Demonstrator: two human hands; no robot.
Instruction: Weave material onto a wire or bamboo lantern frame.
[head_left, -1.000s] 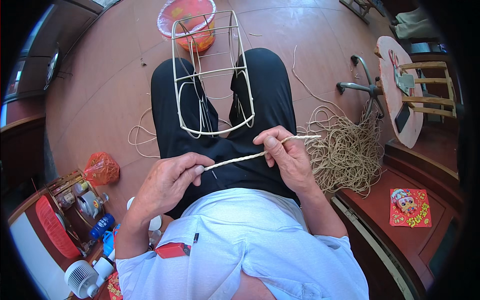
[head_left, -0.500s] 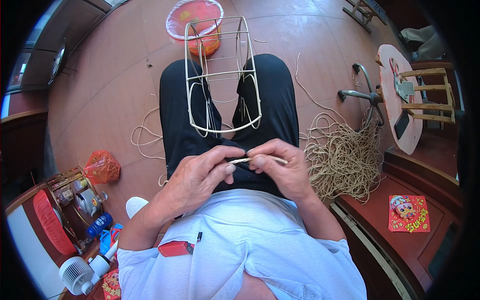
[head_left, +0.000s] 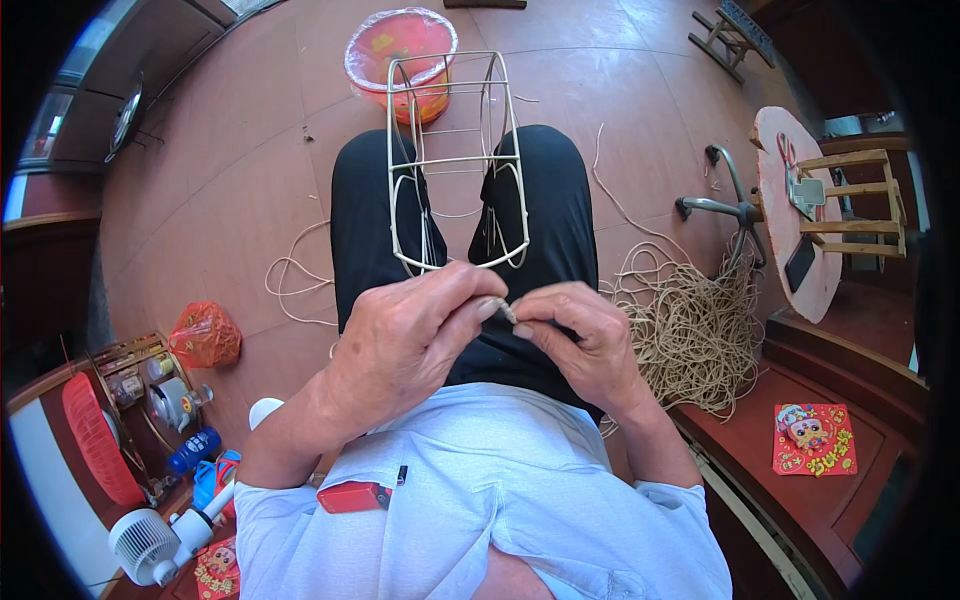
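My left hand [head_left: 410, 340] pinches a short visible bit of pale twisted cord [head_left: 505, 309] between thumb and forefinger, just above my lap. My right hand [head_left: 575, 345] pinches the same cord right beside it, and the rest of that piece is hidden by my fingers. A cream wire frame [head_left: 452, 163], shaped like an open oblong cage, rests on my thighs just beyond both hands. A large tangled heap of beige cord [head_left: 700, 340] lies on the floor to the right of my legs.
A lined red bucket [head_left: 385, 45] stands beyond my knees. At right are a round board [head_left: 770, 200] with scissors, a wooden rack [head_left: 850, 228] and a wheeled metal base [head_left: 715, 205]. An orange bag [head_left: 205, 330], kettle [head_left: 175, 405] and white fan [head_left: 140, 545] are at left.
Both hands have drawn together and risen toward the frame. The cord, earlier stretched straight between them, now shows only as a short bent bit at my fingertips.
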